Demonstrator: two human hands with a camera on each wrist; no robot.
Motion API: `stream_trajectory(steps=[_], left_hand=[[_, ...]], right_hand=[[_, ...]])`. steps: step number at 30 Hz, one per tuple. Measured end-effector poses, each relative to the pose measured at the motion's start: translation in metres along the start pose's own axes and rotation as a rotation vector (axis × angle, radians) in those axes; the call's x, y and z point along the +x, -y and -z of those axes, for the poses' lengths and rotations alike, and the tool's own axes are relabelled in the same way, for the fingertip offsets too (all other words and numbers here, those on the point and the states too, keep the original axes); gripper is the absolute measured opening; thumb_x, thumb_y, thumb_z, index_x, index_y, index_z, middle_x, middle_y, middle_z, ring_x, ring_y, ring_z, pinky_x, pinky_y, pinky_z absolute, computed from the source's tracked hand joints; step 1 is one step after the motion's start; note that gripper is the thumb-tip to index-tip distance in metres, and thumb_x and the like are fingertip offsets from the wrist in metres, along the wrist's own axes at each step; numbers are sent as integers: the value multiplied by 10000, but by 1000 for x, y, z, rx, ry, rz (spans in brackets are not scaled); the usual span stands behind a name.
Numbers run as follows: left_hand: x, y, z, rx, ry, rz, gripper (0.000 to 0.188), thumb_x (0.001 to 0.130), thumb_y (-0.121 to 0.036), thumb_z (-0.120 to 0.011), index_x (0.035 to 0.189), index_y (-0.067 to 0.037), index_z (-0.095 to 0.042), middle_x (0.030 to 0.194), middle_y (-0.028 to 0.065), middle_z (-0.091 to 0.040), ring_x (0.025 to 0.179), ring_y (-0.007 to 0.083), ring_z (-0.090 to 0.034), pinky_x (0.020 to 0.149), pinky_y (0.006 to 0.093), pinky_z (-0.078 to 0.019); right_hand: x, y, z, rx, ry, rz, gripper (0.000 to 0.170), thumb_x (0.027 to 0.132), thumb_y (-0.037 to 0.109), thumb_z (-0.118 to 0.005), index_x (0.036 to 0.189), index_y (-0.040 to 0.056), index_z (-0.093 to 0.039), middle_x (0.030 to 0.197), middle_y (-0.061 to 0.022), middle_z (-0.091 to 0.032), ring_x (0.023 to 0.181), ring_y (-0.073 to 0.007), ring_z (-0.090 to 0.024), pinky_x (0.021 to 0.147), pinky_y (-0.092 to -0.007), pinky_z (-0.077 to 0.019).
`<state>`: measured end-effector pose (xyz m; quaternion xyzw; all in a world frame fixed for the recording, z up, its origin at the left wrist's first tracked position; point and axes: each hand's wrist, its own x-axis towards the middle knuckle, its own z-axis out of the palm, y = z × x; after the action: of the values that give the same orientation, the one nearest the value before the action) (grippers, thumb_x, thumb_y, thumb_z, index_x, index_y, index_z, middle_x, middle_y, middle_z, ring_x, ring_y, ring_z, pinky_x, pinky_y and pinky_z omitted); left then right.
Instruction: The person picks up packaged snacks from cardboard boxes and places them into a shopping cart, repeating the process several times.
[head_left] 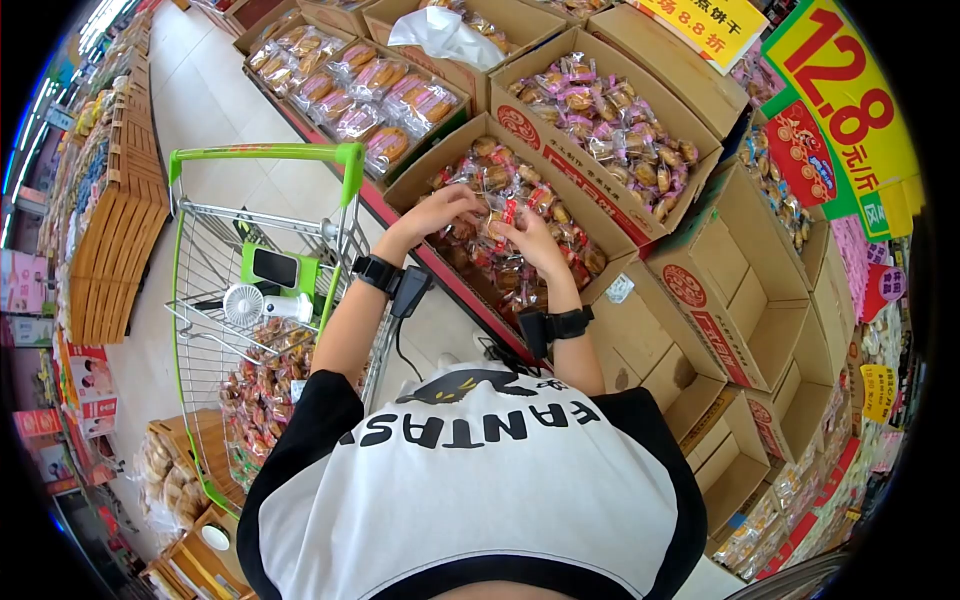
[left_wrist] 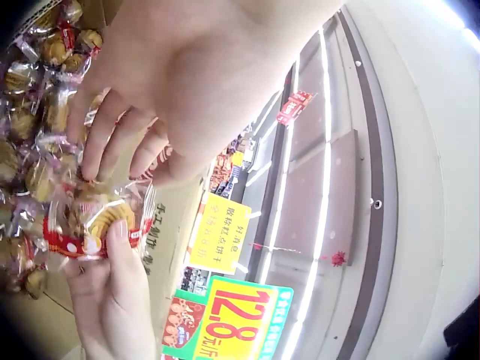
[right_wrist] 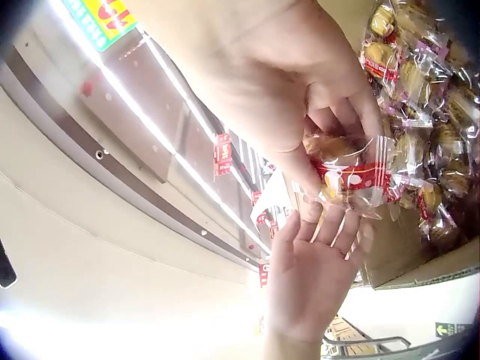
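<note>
In the head view, the left hand (head_left: 450, 212) and right hand (head_left: 533, 247) are over the box (head_left: 425, 178) at centre; the cart (head_left: 260, 153) at left already carries many packets (head_left: 265, 390), so the work seems partly done. In the left wrist view, lower left, the right hand pinches one biscuit packet (left_wrist: 101, 227). In the right wrist view, the left hand extends loosely below it.

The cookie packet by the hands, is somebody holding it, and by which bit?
The right hand pinches the cookie packet by one side. I can't tell if the left hand touches it too.
</note>
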<state>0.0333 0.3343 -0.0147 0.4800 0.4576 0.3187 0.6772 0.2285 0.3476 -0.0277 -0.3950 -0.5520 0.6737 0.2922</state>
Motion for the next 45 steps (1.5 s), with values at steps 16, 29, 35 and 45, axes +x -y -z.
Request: stream_trajectory(steps=[16, 29, 35, 45], left_hand=[[84, 95, 50, 1254, -222, 531, 298, 742, -206, -425, 922, 5, -535, 812, 170, -596, 705, 314, -583, 615, 403, -457], [63, 76, 36, 1248, -218, 779, 349, 722, -292, -436, 980, -97, -566, 1036, 114, -546, 978, 269, -509, 791, 359, -420], [58, 67, 35, 1316, -246, 718, 305, 702, -220, -463, 939, -84, -598, 1007, 90, -570, 942, 245, -542, 735, 337, -443], [19, 10, 33, 778, -127, 263, 355, 807, -267, -397, 689, 11, -584, 647, 88, -581, 586, 186, -566, 598, 276, -456]], right_hand=[[1, -19, 18, -179, -83, -33, 585, 716, 214, -635, 1164, -47, -365, 860, -71, -549, 732, -97, -506, 578, -230, -410], [-4, -28, 34, -141, -100, -126, 620, 693, 330, -630, 1127, -53, -407, 1048, -194, -503, 911, -239, -518, 775, -317, -396], [-9, -17, 28, -186, -157, -131, 625, 724, 350, -596, 1153, -54, -385, 1077, -198, -478, 865, -215, -530, 733, -308, -417], [-7, -15, 27, -133, -133, -184, 613, 748, 371, -562, 1150, -56, -385, 1014, -187, -508, 807, -180, -541, 629, -272, -443]])
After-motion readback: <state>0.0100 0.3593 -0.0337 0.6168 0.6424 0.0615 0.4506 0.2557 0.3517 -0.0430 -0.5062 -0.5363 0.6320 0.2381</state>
